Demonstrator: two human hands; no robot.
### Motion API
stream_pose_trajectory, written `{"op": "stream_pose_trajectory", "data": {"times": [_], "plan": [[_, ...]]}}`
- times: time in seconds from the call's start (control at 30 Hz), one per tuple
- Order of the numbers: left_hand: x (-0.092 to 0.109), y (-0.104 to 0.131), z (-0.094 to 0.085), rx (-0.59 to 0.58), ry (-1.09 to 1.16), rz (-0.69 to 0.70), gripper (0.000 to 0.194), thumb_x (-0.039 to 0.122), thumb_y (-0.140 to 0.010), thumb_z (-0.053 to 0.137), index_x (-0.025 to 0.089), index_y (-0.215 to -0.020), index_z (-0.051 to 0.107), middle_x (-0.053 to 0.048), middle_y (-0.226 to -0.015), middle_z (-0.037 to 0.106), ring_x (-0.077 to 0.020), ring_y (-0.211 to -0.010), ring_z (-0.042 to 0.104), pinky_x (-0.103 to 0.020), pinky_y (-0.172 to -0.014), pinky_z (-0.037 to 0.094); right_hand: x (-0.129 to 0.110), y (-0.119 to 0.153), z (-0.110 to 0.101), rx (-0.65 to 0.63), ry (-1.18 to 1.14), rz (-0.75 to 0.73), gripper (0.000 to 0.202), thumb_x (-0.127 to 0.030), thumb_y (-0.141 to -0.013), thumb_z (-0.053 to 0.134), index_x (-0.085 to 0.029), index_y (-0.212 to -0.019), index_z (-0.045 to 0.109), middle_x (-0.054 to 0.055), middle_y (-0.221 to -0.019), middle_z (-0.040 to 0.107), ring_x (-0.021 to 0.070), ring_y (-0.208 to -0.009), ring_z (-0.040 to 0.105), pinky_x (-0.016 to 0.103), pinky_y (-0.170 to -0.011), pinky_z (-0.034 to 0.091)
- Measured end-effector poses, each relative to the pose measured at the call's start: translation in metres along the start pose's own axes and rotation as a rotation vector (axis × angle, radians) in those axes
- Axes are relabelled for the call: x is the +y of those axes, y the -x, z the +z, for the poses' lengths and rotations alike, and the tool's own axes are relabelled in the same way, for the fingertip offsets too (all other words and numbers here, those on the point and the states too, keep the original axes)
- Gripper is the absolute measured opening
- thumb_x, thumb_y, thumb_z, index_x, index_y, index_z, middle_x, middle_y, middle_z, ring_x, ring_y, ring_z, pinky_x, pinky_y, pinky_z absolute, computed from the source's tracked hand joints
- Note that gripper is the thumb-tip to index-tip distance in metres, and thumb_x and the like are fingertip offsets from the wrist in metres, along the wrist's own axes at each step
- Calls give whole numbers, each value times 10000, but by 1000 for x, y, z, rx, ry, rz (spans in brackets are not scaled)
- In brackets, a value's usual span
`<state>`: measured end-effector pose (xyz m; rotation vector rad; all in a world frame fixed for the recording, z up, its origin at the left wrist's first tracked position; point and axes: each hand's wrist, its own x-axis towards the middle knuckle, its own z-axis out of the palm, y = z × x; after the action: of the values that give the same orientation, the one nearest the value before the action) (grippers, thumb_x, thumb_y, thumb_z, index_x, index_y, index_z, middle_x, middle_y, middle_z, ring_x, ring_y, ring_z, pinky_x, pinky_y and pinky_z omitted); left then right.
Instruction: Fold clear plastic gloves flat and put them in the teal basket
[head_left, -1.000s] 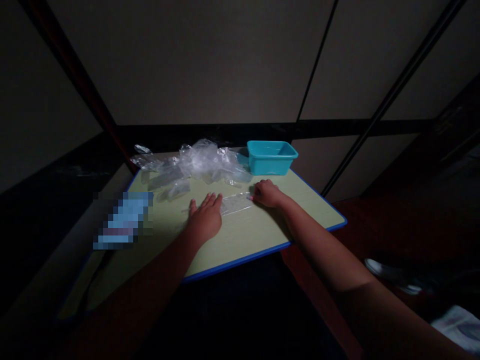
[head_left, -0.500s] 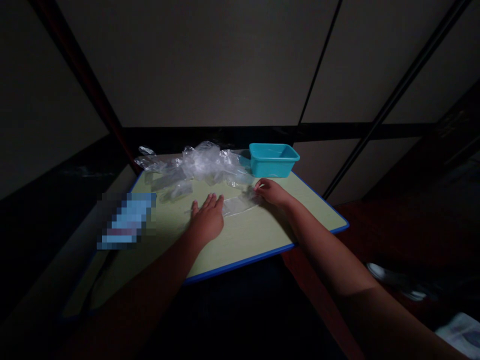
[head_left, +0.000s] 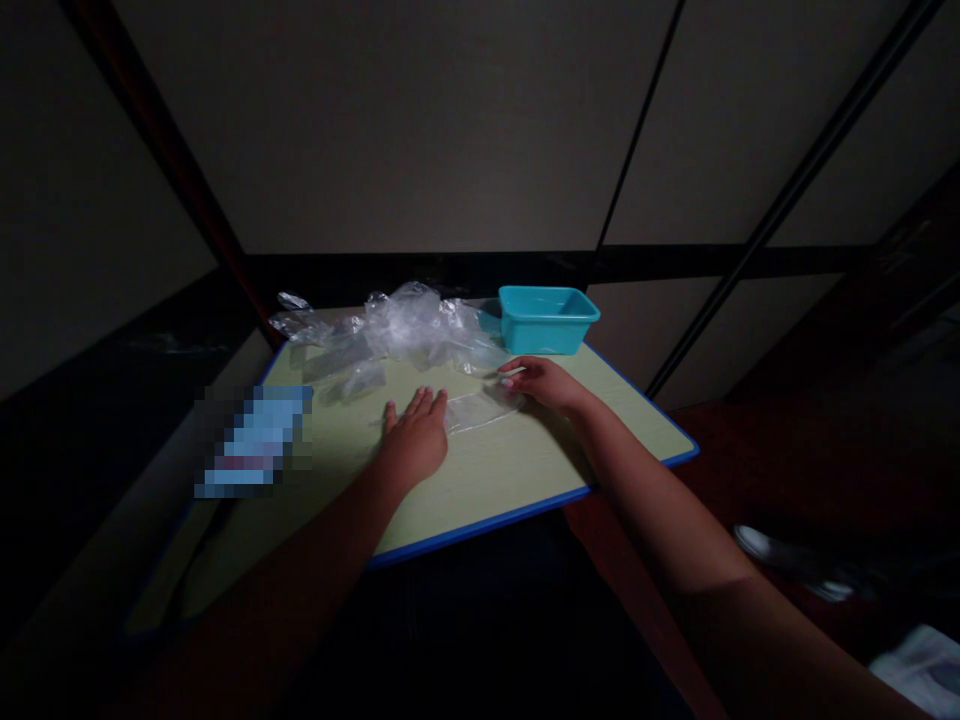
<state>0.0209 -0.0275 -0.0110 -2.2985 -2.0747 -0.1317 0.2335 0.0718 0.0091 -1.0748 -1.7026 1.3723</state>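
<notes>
A clear plastic bag (head_left: 480,411) lies flattened on the pale yellow table (head_left: 480,490). My left hand (head_left: 417,438) presses down on the bag's left part, palm low and fingers spread. At the bag's right end is my right hand (head_left: 541,384), its thumb and forefinger parted, fingertips touching or just over the plastic. Behind both hands sits a heap of crumpled clear plastic bags (head_left: 409,325). A turquoise plastic bin (head_left: 546,332) stands upright just beyond my right hand.
A pixelated light-blue item (head_left: 255,440) lies at the table's left side. Blue edging (head_left: 480,525) runs round the tabletop. Behind rises a panelled wall or cabinet (head_left: 420,130). Pale objects (head_left: 919,665) show on the dark floor at lower right.
My right thumb and forefinger have come apart from a pinch at the bag's right end. The left hand stays in place on the bag.
</notes>
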Motion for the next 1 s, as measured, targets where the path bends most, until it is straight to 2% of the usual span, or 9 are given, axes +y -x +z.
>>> {"op": "stream_pose_trajectory", "data": {"times": [0.07,0.23,0.4,0.53,0.63,0.8,1.0], "plan": [[0,0,0,-3,3,0,569,153,-853,272,129,-1422,281,-121,-1477,287,-219,-1373,226,-577,-1069,174,0,0,1,-11,-46,-12,235,-138,-668,687,-147,-884,596,22,-744,656,116,-664,592,248,-657,479],[0,0,2,9,7,9,558,163,-863,258,118,-1418,282,-129,-1471,298,-217,-1371,230,-591,-1063,168,-3,3,1,53,-100,-33,237,-205,-697,681,-172,-915,593,54,-983,647,128,-783,592,255,-682,504],[0,0,1,12,4,2,545,160,-869,253,125,-1412,297,-126,-1470,302,-210,-1370,234,-575,-1068,175,-12,9,-2,110,-105,63,229,-267,-782,619,-201,-996,573,63,-1100,604,109,-734,591,238,-615,492],[0,0,0,13,1,6,543,165,-871,255,123,-1411,298,-127,-1469,305,-215,-1369,239,-580,-1066,178,-17,12,-3,112,-180,140,187,-221,-824,566,-212,-1010,553,53,-1140,583,111,-765,611,235,-616,495],[0,0,0,6,-2,4,542,164,-874,248,121,-1413,292,-122,-1472,299,-216,-1370,235,-591,-1061,182,-18,12,-3,128,-194,163,153,-175,-826,559,-195,-978,556,46,-1036,614,104,-718,617,224,-601,492],[0,-1,2,7,-5,2,538,169,-879,244,116,-1411,297,-122,-1471,301,-218,-1368,240,-591,-1062,182,-13,8,1,193,-187,205,169,-89,-766,612,-164,-906,555,11,-730,624,100,-602,600,230,-594,502],[0,0,1,11,0,6,532,184,-886,246,137,-1412,304,-119,-1471,302,-219,-1372,228,-596,-1060,177,-3,0,6,251,66,178,248,-48,-710,653,-156,-887,518,-53,-502,558,80,-420,510,181,-451,434]]}}
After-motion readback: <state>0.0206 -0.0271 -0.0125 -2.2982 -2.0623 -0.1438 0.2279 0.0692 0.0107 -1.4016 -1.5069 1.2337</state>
